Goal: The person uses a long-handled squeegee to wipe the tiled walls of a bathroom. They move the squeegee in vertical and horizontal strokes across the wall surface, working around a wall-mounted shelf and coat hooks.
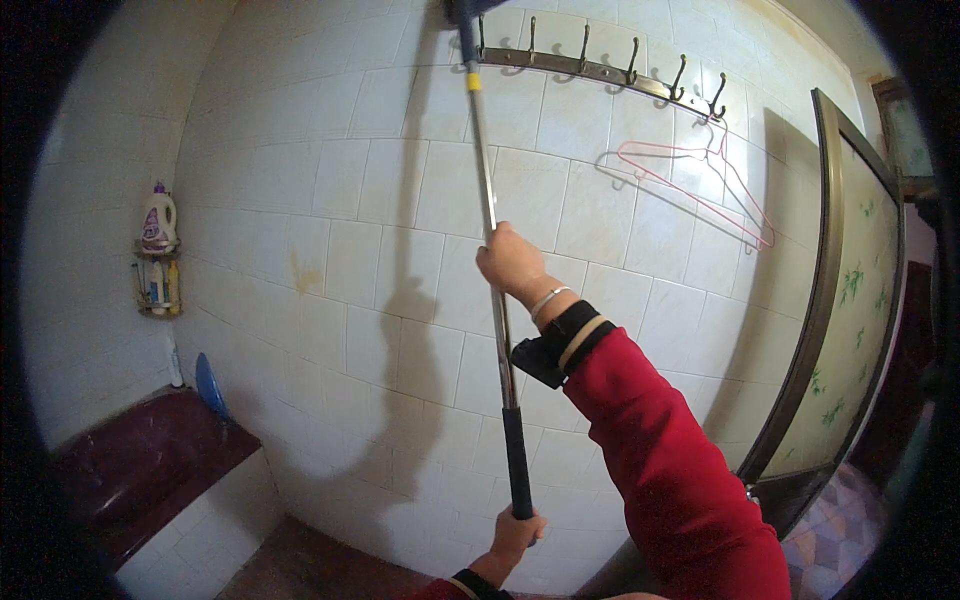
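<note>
A long metal pole (484,150) with a black grip (515,450) and a yellow ring stands almost upright before the tiled wall. The dark blue part at its top is cut off by the upper edge, so its kind is hidden. My right hand (512,262) is wrapped round the bare metal shaft, about midway up. Lower down, my left hand (516,535) closes round the bottom end of the black grip. The pole's top reaches up beside the left end of a hook rail (600,70).
A pink wire hanger (690,170) hangs from the rail. On the right stands a framed door (850,250) with patterned panels. At left are a dark red tub (150,460), a blue round object (210,385) and a corner rack (160,285) with bottles.
</note>
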The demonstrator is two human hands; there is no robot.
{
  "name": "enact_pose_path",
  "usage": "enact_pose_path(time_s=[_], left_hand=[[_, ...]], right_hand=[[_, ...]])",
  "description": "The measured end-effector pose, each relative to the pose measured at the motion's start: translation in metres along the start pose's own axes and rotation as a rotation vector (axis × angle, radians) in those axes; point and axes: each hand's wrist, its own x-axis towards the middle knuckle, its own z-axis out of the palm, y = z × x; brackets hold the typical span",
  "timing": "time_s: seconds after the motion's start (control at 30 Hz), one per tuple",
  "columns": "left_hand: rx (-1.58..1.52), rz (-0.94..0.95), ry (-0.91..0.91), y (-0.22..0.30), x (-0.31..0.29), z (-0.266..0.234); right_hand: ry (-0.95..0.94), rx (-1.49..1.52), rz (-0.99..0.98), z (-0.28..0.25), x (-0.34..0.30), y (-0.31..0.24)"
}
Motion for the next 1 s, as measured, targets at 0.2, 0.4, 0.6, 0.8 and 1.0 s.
enact_pose_path(time_s=[0.2,0.4,0.6,0.8,1.0], left_hand=[[-0.014,-0.085,-0.188,0.026,-0.02,0.032],[0.208,-0.056,-0.235,0.052,-0.02,0.057],[0.441,-0.041,-0.168,0.09,-0.003,0.065],[0.609,0.082,-0.256,0.12,0.033,0.112],[0.724,0.226,-0.361,0.155,0.056,0.176]], right_hand=[[0.012,0.037,-0.096,-0.032,0.004,-0.01],[0.14,0.016,-0.104,-0.082,0.017,0.021],[0.279,0.102,0.125,-0.133,0.015,0.085],[0.315,0.183,0.22,-0.167,-0.017,0.174],[0.449,0.281,0.349,-0.256,-0.005,0.227]])
